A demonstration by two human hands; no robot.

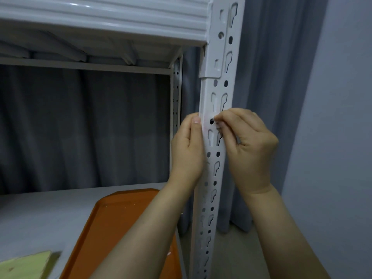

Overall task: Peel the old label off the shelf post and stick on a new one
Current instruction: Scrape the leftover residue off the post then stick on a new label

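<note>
Peeling stage: right hand [251,146] pinches the label [209,118]; left hand [188,152] clasps the shelf post [214,168]. Next likely calls for a steady pull.

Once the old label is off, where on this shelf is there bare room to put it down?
Bare grey shelf board lies left of the orange tray, back to the curtain. The tray's own floor looks mostly bare. Near left, a pale wooden piece takes the corner. It is crowded at the shelf post, where left hand and right hand work.
</note>
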